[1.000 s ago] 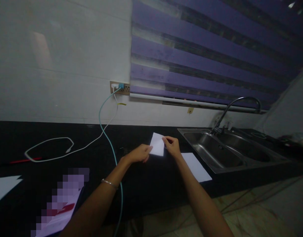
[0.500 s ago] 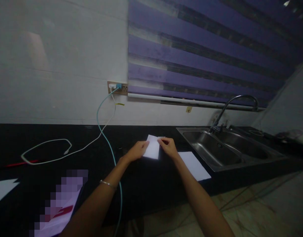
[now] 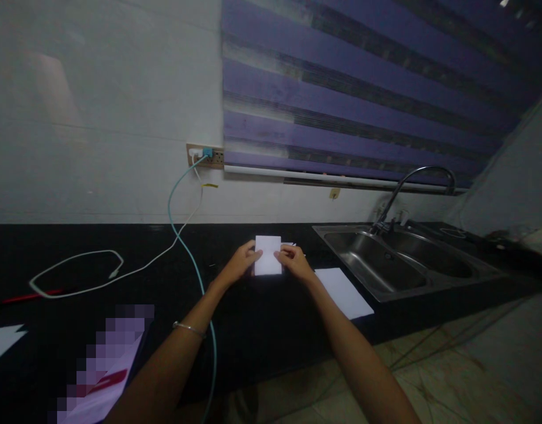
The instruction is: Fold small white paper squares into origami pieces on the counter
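Note:
A small white piece of paper (image 3: pixel 268 262) is held up over the black countertop (image 3: pixel 262 324), its face toward me. My left hand (image 3: pixel 244 261) grips its left edge, thumb on the front and fingers behind. On the opposite edge my right hand (image 3: pixel 294 262) pinches it the same way, fingers curled. Whether the paper is folded or a stack, I cannot tell. Behind my right hand a bit of another white thing shows, mostly hidden. A larger white sheet (image 3: pixel 342 292) lies flat to the right of my right wrist.
A steel double sink (image 3: pixel 379 265) with a curved faucet (image 3: pixel 396 191) is set in the counter at right. A teal cable (image 3: pixel 192 259) and a white cable (image 3: pixel 140 268) run from the wall outlet (image 3: pixel 205 155). White paper (image 3: pixel 3 341) and a purple item (image 3: pixel 116 365) lie at left.
The small paper has turned from tilted to nearly upright and square to me, and looks shorter. My right hand has shifted its grip along the right edge. The view has moved slightly.

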A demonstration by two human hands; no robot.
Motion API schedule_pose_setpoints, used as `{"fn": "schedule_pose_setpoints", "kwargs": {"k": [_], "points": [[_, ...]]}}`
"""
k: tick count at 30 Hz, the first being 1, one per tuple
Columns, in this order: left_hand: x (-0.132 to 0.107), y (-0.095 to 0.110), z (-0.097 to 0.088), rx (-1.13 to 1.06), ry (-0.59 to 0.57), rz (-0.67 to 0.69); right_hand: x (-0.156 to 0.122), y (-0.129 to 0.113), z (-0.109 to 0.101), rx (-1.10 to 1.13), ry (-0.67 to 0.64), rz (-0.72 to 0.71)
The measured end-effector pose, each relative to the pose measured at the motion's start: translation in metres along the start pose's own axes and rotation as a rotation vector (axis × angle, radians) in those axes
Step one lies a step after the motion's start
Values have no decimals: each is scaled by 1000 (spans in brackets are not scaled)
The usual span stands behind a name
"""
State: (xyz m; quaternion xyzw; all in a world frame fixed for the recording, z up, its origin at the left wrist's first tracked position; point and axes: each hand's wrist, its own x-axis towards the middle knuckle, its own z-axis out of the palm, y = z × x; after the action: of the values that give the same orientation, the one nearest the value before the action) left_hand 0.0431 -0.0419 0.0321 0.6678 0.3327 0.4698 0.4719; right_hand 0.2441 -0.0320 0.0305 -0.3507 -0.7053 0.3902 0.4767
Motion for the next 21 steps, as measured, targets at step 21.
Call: {"fn": "schedule_pose_setpoints", "kwargs": {"k": [21], "points": [[-2,0,-12,-207,110,-100,3,7,-4,41,42,-33]]}}
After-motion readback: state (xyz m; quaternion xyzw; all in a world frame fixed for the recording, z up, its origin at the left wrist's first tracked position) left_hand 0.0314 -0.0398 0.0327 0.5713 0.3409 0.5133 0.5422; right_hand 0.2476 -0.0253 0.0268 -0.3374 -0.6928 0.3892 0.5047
